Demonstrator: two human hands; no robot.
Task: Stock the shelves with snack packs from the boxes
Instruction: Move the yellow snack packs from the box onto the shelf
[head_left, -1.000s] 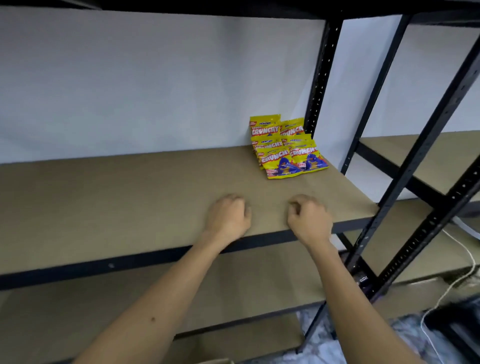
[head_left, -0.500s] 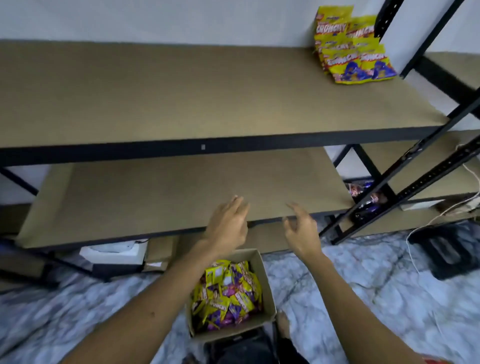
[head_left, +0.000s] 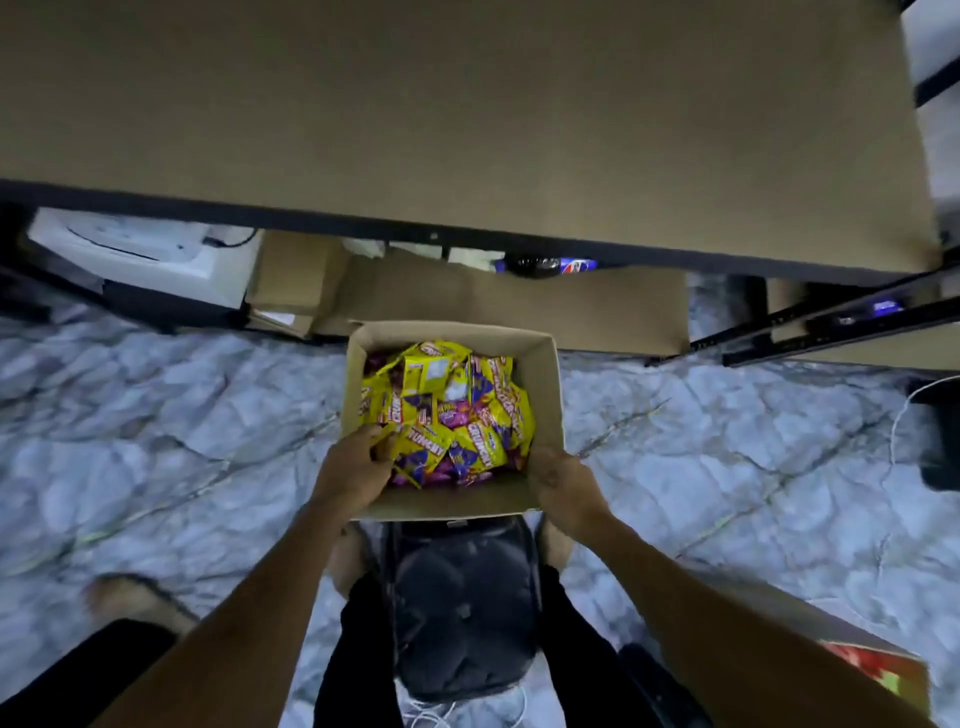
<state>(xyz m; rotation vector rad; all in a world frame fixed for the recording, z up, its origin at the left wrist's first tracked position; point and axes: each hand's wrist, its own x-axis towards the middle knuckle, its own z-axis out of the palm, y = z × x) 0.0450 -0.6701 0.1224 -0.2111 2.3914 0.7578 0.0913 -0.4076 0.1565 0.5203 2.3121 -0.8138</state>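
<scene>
The left hand (head_left: 353, 470) seems to pinch a snack pack (head_left: 415, 451) while the right hand (head_left: 563, 480) grips the box (head_left: 545, 374) corner, so loose packs beside the fingers may spill out.

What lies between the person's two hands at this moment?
In the head view, yellow snack packs piled in the open cardboard box lie between the left hand, reaching into the pile, and the right hand at the box's near right corner.
</scene>
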